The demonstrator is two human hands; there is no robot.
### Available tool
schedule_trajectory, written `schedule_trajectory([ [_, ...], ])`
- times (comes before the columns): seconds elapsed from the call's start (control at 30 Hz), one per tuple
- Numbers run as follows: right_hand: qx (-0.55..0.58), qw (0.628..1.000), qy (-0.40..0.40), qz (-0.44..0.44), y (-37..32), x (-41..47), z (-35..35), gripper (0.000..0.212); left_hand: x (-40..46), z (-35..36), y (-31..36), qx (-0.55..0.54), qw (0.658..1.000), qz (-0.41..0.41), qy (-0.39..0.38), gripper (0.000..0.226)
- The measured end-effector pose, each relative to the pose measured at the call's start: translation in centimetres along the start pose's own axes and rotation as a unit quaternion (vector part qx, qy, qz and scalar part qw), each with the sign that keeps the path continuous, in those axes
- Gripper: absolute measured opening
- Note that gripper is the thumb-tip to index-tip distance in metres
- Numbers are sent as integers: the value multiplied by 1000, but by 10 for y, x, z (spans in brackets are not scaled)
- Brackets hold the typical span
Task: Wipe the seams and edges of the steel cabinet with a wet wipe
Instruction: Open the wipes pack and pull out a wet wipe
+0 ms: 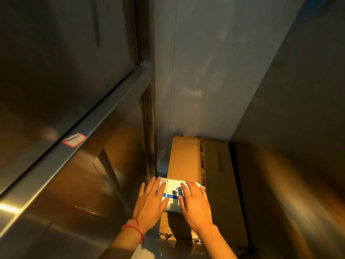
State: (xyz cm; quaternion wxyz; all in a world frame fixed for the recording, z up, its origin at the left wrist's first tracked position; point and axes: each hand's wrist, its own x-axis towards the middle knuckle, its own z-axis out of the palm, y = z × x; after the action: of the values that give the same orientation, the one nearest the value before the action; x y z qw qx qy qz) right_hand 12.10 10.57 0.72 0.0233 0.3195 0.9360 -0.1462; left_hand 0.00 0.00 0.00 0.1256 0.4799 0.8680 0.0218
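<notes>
A white and blue pack of wet wipes (174, 193) lies on a cardboard box (188, 161) low in the narrow gap beside the steel cabinet (56, 90). My left hand (151, 200), with a red string bracelet at the wrist, rests flat on the pack's left side with straight fingers. My right hand (194, 200) lies on the pack's right side, fingers spread and nearly straight. No loose wipe is visible. The cabinet's horizontal seam (93, 120) runs diagonally across the left, and a vertical edge (149, 109) stands at the centre.
A small red-bordered sticker (74, 140) sits on the cabinet's seam. A pale steel panel (196, 71) closes the back of the gap. A dark wall (298, 109) rises on the right, close to the box.
</notes>
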Motion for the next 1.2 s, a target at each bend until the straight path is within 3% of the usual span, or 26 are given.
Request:
schedule_trajectory([
  [0.43, -42, 998, -29, -44, 12, 26, 54, 48, 25, 53, -6, 54, 998, 33, -13, 61],
  [1.2, -57, 997, -37, -46, 17, 28, 81, 63, 49, 91, -5, 60, 996, -20, -62, 71],
])
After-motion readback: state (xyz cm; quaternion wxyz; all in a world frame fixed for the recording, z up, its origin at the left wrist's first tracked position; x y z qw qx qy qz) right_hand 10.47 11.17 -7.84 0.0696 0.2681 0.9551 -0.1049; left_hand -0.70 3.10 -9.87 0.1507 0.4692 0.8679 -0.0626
